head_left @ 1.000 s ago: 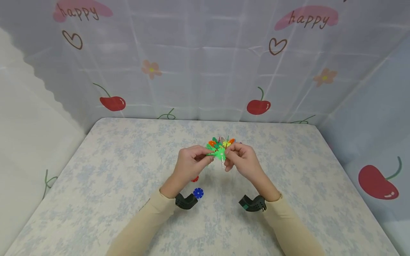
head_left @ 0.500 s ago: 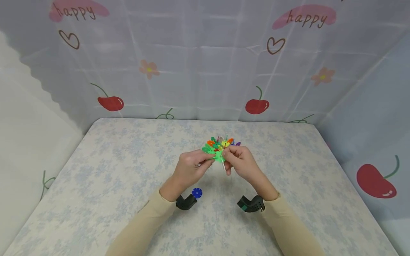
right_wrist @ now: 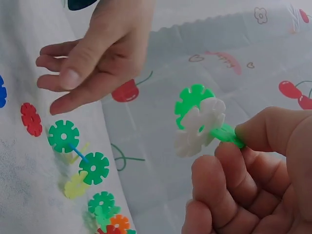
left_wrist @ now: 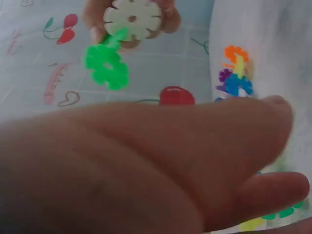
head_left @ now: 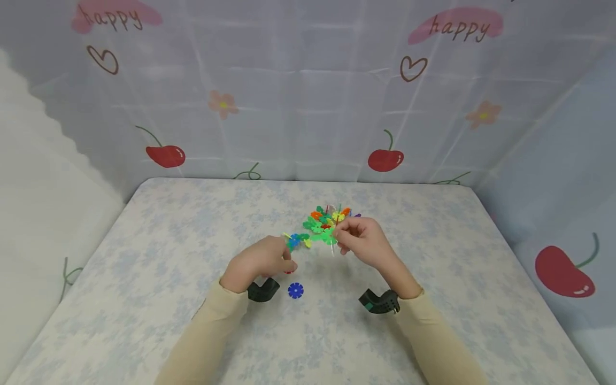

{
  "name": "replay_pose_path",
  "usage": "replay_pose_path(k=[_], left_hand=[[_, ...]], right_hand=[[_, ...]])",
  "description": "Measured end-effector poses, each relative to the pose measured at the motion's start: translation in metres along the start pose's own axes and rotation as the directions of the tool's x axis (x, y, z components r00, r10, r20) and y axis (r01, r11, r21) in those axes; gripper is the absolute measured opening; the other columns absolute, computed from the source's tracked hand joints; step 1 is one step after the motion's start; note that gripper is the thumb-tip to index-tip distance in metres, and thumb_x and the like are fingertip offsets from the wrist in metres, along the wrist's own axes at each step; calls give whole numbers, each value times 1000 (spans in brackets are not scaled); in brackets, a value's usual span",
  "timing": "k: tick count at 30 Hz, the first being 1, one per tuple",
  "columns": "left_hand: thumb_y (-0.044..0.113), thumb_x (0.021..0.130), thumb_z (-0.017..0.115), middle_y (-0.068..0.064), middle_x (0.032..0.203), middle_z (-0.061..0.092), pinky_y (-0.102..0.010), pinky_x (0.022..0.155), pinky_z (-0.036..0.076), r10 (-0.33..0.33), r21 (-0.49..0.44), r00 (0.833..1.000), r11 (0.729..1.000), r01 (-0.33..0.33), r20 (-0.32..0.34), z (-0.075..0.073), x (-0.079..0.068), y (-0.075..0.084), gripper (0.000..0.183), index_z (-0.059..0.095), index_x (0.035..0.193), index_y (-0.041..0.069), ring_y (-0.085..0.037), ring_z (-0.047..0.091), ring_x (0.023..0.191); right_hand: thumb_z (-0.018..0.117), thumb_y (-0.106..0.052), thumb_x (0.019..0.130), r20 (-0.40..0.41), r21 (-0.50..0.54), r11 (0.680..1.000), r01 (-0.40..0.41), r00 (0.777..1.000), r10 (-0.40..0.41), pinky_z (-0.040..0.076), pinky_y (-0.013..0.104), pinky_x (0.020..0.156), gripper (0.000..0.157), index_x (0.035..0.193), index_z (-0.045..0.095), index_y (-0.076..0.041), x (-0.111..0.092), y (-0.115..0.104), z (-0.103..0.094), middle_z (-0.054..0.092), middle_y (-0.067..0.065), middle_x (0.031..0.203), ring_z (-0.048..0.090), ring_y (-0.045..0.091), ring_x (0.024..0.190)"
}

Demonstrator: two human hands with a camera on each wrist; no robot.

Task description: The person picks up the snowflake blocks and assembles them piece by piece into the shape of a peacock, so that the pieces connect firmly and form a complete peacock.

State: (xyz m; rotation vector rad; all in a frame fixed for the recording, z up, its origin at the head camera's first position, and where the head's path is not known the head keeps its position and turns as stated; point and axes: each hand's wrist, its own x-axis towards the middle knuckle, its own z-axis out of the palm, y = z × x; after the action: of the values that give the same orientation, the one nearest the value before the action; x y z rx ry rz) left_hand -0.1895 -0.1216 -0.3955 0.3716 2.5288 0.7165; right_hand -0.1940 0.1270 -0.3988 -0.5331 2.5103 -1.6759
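Observation:
My right hand [head_left: 363, 240] pinches a notched green snowflake disc [right_wrist: 225, 135] between thumb and fingers. Joined to it are a white disc [right_wrist: 197, 127] and another bright green disc [right_wrist: 191, 100], held up above the table. My left hand [head_left: 262, 259] hovers lower and to the left, fingers loosely spread and holding nothing. Below its fingertips lies a red disc [right_wrist: 31, 119], partly hidden by the hand in the head view. Just beyond the left hand is a small group of green, blue and yellow discs [head_left: 294, 240].
A loose dark blue disc [head_left: 295, 290] lies nearer to me, between the wrists. Behind the hands sits a pile of mixed discs, including an orange one [head_left: 316, 215] and a yellow one [head_left: 339, 216]. A printed curtain [head_left: 298, 107] stands behind the patterned table [head_left: 202, 214].
My left hand has let go of the green disc and moved left and towards me, uncovering the small group of discs. The right hand stays nearly in place, still pinching the joined discs.

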Motion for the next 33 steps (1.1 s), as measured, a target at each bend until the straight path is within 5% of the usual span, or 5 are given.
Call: replay_pose_path(k=[2,5,13,21,33], left_hand=[[20,93,72,6,50,27,-24,47,32,-74,25,997,997,73,36,5,3,-2,45,53,53,13,-13,35,44],[19,91,74,7,51,19,-23,46,25,-89,65,996,994,90,-15,14,8,-3,56,34,51,17,-11,28,43],[11,82,77,3,61,26,-25,53,24,-61,163,988,983,84,-140,31,17,-4,43,38,63,14,-13,27,57],[3,81,73,3,58,31,-26,52,26,-56,189,998,980,62,-36,34,19,3,37,44,61,13,-14,29,56],[4,82,78,-1,83,58,-28,63,42,0,184,1000,983,-4,25,35,19,6,22,62,95,11,-18,50,74]], right_hand=[[62,-5,96,-29,-7,1000,8,1000,-8,50,29,58,13,89,71,1,0,0,0,65,11,76,58,15,61],[62,-4,95,-73,-9,1000,16,997,-16,47,28,62,12,87,71,0,-1,1,0,65,9,80,54,15,66],[56,-4,97,-77,77,997,-8,997,14,63,37,76,15,87,65,3,-1,-2,1,66,5,81,66,15,73],[66,-6,97,-23,-15,999,38,999,-38,57,29,71,12,97,71,4,-3,-3,-1,71,16,90,64,14,74],[64,-6,99,64,-88,996,0,998,6,57,28,68,13,107,69,3,-4,-5,1,70,15,88,63,15,72]])
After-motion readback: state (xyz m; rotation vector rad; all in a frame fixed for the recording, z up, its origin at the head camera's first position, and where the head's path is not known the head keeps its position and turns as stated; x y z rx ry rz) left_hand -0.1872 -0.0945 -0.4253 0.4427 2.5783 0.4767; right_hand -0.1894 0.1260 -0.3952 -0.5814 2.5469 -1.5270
